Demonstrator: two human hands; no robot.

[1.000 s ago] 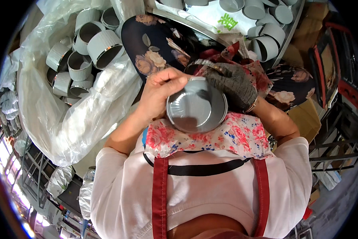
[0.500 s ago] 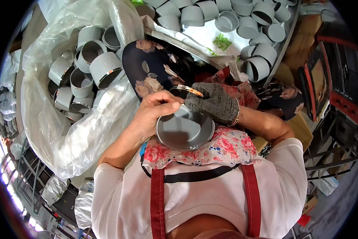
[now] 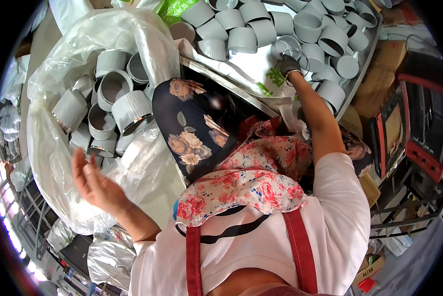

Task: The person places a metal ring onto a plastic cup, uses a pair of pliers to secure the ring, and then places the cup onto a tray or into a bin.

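Observation:
My left hand (image 3: 99,186), bare and empty, hovers over the near edge of a clear plastic bag (image 3: 76,200) with its fingers apart. Grey ribbed cylindrical cups (image 3: 132,111) lie jumbled inside that bag, some showing a shiny metal rim. On the far right, my right hand (image 3: 290,66) wears a dark grey knit glove and reaches into a metal tray of similar cups. A thin shiny ring (image 3: 307,61) shows at its fingers, apparently gripped. Just beyond those fingers stands a grey cup (image 3: 284,45). The fingertips are partly hidden.
The tray's metal edge (image 3: 231,84) runs beyond my knees. Green scraps (image 3: 274,76) lie on its white lining. Cardboard boxes (image 3: 383,74) and a red-and-black framed item (image 3: 423,128) stand at right. A floral apron (image 3: 246,190) covers my lap.
The grey cup has left my lap. My left hand has moved left to the bag and opened. My right hand has gone forward into the tray with the ring.

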